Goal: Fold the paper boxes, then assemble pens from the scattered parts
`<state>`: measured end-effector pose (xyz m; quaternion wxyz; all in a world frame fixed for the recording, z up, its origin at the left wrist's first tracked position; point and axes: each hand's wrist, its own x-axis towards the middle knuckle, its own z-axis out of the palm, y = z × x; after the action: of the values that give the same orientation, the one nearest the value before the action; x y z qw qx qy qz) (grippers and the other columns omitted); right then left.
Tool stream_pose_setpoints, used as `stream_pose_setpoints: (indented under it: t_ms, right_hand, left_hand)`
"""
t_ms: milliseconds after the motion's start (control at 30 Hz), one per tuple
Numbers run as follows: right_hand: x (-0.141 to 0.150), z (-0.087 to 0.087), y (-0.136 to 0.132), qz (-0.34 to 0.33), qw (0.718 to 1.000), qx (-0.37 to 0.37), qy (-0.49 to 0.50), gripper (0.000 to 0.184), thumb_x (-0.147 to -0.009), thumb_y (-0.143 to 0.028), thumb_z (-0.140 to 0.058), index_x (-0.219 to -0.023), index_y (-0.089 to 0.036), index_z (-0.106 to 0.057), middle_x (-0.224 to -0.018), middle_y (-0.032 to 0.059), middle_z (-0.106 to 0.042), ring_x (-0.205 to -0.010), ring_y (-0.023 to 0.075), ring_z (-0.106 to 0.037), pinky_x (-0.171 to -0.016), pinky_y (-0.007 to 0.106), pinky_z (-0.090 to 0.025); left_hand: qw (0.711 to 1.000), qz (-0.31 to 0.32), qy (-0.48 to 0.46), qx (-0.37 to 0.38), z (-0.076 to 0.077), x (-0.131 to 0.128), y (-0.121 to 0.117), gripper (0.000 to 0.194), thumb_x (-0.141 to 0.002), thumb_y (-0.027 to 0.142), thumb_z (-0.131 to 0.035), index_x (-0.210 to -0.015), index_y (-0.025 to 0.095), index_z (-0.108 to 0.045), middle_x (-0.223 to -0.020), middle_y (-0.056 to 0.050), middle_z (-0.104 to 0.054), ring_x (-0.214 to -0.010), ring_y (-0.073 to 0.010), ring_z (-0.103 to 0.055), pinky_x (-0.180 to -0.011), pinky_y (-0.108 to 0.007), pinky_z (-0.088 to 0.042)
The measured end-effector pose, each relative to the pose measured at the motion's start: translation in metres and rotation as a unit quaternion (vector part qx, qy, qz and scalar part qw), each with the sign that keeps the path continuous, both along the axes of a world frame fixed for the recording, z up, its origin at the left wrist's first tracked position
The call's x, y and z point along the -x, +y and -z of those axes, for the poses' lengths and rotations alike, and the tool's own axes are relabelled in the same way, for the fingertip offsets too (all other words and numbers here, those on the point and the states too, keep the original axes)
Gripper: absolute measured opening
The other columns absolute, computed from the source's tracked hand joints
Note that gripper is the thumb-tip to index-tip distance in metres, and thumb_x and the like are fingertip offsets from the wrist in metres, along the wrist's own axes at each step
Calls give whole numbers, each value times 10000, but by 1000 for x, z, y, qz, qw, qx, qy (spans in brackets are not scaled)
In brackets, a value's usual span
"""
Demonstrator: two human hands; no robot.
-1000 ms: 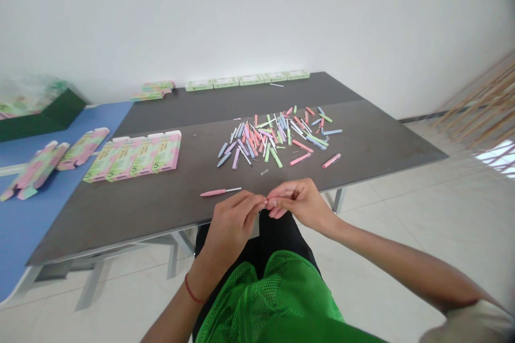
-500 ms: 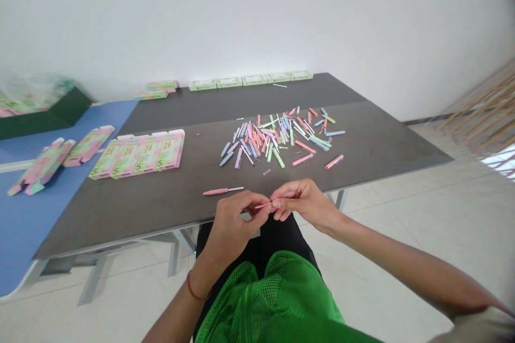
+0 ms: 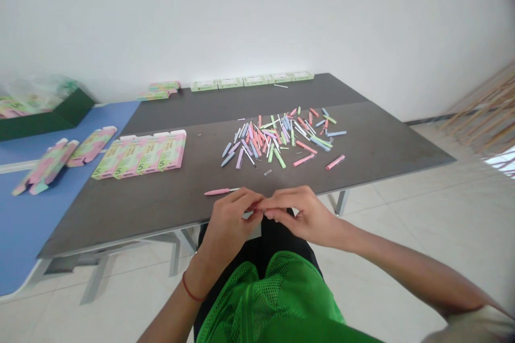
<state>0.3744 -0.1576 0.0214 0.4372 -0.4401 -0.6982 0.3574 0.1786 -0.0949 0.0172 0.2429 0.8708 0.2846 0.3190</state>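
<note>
My left hand [image 3: 236, 214] is closed in a pinch just off the table's front edge. My right hand [image 3: 300, 211] meets it fingertip to fingertip, its thumb and fingers pinched together. Whatever lies between the fingertips is small and almost wholly covered by them. Just beyond my left hand, a pink pen-shaped piece [image 3: 216, 192] with a thin white rod lies on the table, the rod's end hidden behind my fingers. Farther off spreads a loose pile of pink, green, blue and purple slim pieces [image 3: 277, 136], some with white rods.
The dark table [image 3: 181, 209] holds a row of upright-printed cartons [image 3: 140, 156] at left and flat green-white cartons [image 3: 230, 83] along the back. On the blue table [image 3: 24, 225] lie unfolded cartons [image 3: 46, 166] and a dark green bin [image 3: 48, 120] with bagged contents.
A thin pink stick showed between my fingertips before; now the fingers cover it. My right fingers have stretched forward over my left fingertips, and both hands have shifted slightly left.
</note>
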Motion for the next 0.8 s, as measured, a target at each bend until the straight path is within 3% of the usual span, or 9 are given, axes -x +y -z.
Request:
stream_pose_setpoints:
  t_ms: [133, 300, 433, 533, 700, 800]
  right_hand:
    - [-2, -11, 3, -48, 979, -67, -189, 354, -1016, -132, -518, -1299, -211, -715, -974, 86, -756, -791, 173, -677, -701, 276, -476]
    - [-4, -9, 7, -75, 965, -71, -240, 272, -1028, -168, -521, -1208, -196, -723, -1065, 99, -763, -885, 200, -704, -770, 292, -490]
    - [-5, -6, 6, -31, 989, -51, -138, 234, -1042, -263, -542, -1082, -179, -757, -975, 90, -772, -819, 189, -700, -751, 302, -534]
    - [-6, 0, 5, 16, 999, 35, 0, 230, -997, -358, -633, -1021, -186, -783, -837, 58, -764, -678, 160, -689, -657, 284, -577]
    - [-5, 11, 5, 69, 968, 127, 205, 298, -854, -403, -811, -1056, -184, -798, -777, 47, -790, -672, 185, -754, -651, 317, -646]
    - [-5, 11, 5, 74, 950, 161, 258, 285, -799, -388, -862, -987, -178, -816, -815, 69, -810, -732, 215, -790, -695, 344, -673]
  left_hand:
    - [1000, -11, 23, 11, 1, -1, 0, 199, -808, -3, -671, -891, 175, -704, -832, -3, -706, -725, -143, -625, -698, -262, -461]
    - [998, -3, 55, 10, 2, -1, 0, 179, -794, 18, -726, -866, 180, -696, -803, 4, -695, -702, -148, -619, -663, -266, -454]
    - [999, 10, 33, 18, 1, 2, 2, 104, -862, 87, -721, -871, 185, -688, -816, 4, -692, -714, -138, -632, -682, -251, -486]
    - [999, 30, -12, 33, 1, 7, 4, 62, -956, 167, -659, -961, 192, -715, -946, -32, -750, -810, -144, -695, -735, -238, -541]
    - [996, -8, -81, 27, 3, 12, 1, 127, -979, 201, -667, -1071, 203, -755, -920, -23, -807, -774, -135, -750, -751, -227, -589]
    - [994, -20, -106, -21, 0, 12, -3, 151, -935, 159, -719, -1065, 212, -776, -957, -18, -817, -795, -135, -762, -818, -242, -608]
